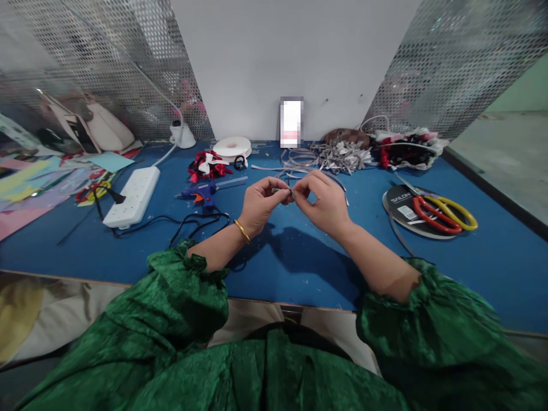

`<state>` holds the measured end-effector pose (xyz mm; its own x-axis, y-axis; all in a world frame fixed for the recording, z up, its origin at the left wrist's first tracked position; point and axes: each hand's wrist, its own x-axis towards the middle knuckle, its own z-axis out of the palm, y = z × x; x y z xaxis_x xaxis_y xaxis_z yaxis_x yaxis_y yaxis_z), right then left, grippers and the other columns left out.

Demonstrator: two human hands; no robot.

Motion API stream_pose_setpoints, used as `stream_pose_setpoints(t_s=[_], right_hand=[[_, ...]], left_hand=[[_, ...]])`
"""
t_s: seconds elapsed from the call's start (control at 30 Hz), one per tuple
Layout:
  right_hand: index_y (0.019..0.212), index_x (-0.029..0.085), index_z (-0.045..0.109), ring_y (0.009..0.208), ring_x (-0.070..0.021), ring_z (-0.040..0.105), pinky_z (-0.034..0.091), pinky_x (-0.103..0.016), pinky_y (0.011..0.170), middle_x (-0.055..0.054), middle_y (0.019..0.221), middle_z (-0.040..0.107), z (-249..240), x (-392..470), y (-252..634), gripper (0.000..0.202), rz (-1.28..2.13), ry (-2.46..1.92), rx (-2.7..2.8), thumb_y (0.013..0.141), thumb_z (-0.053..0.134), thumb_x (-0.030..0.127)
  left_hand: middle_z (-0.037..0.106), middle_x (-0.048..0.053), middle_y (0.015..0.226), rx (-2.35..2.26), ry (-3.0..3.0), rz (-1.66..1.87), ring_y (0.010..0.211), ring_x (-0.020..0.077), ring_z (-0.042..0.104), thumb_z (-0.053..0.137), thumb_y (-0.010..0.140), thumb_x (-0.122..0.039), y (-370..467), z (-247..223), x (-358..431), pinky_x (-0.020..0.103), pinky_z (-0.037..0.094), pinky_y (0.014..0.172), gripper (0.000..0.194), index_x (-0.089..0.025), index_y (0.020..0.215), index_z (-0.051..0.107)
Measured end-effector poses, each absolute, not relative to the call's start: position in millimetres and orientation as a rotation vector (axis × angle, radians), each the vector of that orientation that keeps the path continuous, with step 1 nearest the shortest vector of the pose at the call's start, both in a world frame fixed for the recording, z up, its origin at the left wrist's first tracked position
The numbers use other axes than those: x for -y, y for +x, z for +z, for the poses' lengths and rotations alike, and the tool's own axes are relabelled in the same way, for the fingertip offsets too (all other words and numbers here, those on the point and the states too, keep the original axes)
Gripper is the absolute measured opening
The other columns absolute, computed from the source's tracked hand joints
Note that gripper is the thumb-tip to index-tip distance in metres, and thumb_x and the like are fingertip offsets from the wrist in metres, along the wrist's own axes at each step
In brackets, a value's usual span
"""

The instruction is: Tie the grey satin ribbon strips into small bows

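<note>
My left hand (264, 202) and my right hand (322, 200) meet above the blue table, fingertips pinched close together. Between them is a small piece of grey ribbon (291, 195), mostly covered by the fingers. Just beyond the hands, loose lengths of grey ribbon (295, 162) curl on the table. A heap of small grey ribbon bows (345, 155) lies behind my right hand. To the left of my left hand rests a blue glue gun (201, 194) with a clear glue stick in its back.
On the right, red-and-yellow-handled scissors (445, 214) lie over a black ribbon spool (398, 200). A white power strip (132, 197) and cables occupy the left. Behind stand a white spool (232, 147), red-and-black bows (204, 170), a lit phone (291, 123) and a bagged bundle (406, 148).
</note>
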<state>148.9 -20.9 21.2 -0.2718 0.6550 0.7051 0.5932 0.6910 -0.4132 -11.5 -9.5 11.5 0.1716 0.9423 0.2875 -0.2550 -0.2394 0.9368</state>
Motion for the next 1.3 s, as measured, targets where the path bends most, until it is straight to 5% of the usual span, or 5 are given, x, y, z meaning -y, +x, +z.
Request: stream_pose_setpoints(t_s=[0.77,1.3], right_hand=[[0.071,0.016,0.063,0.058,-0.0112,0.055,0.044,-0.026,0.059,0.001,0.061,0.059,27.7,19.1,142.9,0.011,0.86,-0.957,1.531,0.077,0.064,0.025],[0.068,0.016,0.063,0.055,-0.0098,0.052,0.042,-0.026,0.056,0.002,0.06,0.058,24.0,18.5,140.2,0.008,0.953,-0.944,1.439,0.072,0.066,0.022]], left_hand=[[0.065,-0.001,0.067,-0.675,1.076,1.174,0.063,0.0082,0.062,0.077,0.07,-0.031,-14.0,8.3,7.3,0.023,0.05,0.07,0.025,-0.015,0.08,0.061],[0.063,-0.002,0.07,-0.668,1.061,1.194,0.065,0.008,0.061,0.077,0.068,-0.024,-13.3,8.8,7.8,0.025,0.051,0.074,0.021,-0.015,0.078,0.061]])
